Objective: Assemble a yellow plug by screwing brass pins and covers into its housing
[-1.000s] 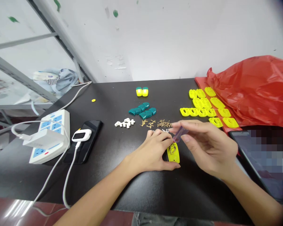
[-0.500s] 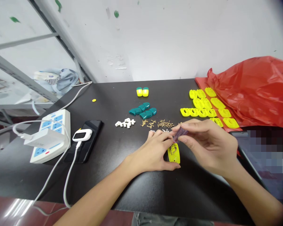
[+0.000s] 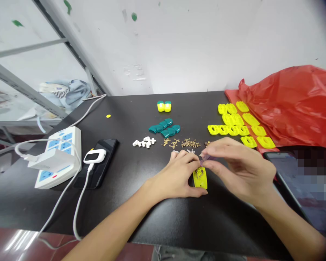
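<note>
Parts lie sorted by kind across the black bench (image 3: 163, 224), apparently so each sort stays within easy reach. Nearest the hands, a yellow plastic casing (image 3: 200, 183) lies flat on the bench, with small brass-coloured bits showing on its face. The left hand (image 3: 174, 174) curves over it, palm down and wrist low, with the fingers bunched near its top end and the thumb along its lower edge, seemingly to pin it steady. The right hand (image 3: 240, 168) comes in from the right with the wrist raised. Its thumb and forefinger are closed on a translucent purple tube (image 3: 206, 158), whose tip sits just above the casing, and the other fingers curl loosely. Just beyond the hands lie loose brass pins (image 3: 190, 143), and further left small white plastic clips (image 3: 143, 142). Behind those are teal shells (image 3: 164, 127) and two yellow-and-teal capsules (image 3: 163, 106). Rows of yellow casings (image 3: 233, 123) sit to the right beside a red plastic bag (image 3: 288, 105). At the left stand a power strip (image 3: 57, 157) and a black phone (image 3: 97, 163) with a white device (image 3: 94, 156) on it. A second phone (image 3: 282, 170) lies at the right edge, its screen pixelated.
</note>
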The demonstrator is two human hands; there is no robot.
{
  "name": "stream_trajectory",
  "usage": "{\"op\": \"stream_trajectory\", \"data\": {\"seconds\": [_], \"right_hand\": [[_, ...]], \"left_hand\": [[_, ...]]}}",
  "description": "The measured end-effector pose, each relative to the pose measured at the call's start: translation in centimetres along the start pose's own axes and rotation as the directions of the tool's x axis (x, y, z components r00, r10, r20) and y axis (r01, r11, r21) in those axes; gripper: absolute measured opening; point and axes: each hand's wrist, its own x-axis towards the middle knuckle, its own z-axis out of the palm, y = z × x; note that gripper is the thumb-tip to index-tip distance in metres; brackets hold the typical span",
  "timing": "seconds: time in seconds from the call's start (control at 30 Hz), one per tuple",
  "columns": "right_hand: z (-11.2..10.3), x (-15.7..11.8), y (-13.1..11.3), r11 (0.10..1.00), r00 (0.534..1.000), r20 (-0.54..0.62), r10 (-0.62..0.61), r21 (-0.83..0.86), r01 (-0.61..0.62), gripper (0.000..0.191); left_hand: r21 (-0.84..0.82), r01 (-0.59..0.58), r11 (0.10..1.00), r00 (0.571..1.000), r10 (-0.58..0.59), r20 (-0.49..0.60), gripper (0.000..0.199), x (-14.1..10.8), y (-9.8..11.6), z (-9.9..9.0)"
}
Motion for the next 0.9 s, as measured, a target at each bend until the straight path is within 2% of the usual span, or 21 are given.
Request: {"op": "stream_trajectory", "data": {"seconds": [0.2,0.33,0.47,0.6,0.8,0.9], "right_hand": [[-0.1,-0.6,-0.2,0.991,0.990,0.045,0.130,0.027,-0.132,0.048],[-0.4,-0.8,-0.4,0.987,0.984,0.093,0.153,0.044,-0.157,0.047],[-0.4,-0.7,-0.3,0.992,0.987,0.096,0.128,-0.008,-0.128,0.051],[0.1,-0.4,0.1,1.000,1.000,-0.008,0.017,0.014,-0.016,0.060],[0.5,0.3,0.3,0.999,0.995,-0.093,-0.029,-0.021,0.028,0.047],[0.4,0.3,0.1,0.999,0.996,-0.078,-0.044,-0.031,0.042,0.049]], "left_hand": [[0.004,-0.009,1.000,1.000,0.009,0.009,0.068,0.0,0.0,-0.1],[0.010,-0.016,1.000,1.000,0.016,0.008,0.067,0.0,0.0,-0.1],[0.016,-0.008,1.000,1.000,0.008,0.012,0.066,0.0,0.0,0.0],[0.022,0.000,1.000,1.000,-0.001,0.009,0.063,0.0,-0.1,0.1],[0.013,-0.002,1.000,1.000,0.002,-0.006,0.061,0.1,-0.1,0.1],[0.011,-0.002,1.000,1.000,0.002,-0.010,0.058,0.1,0.0,0.2]]}}
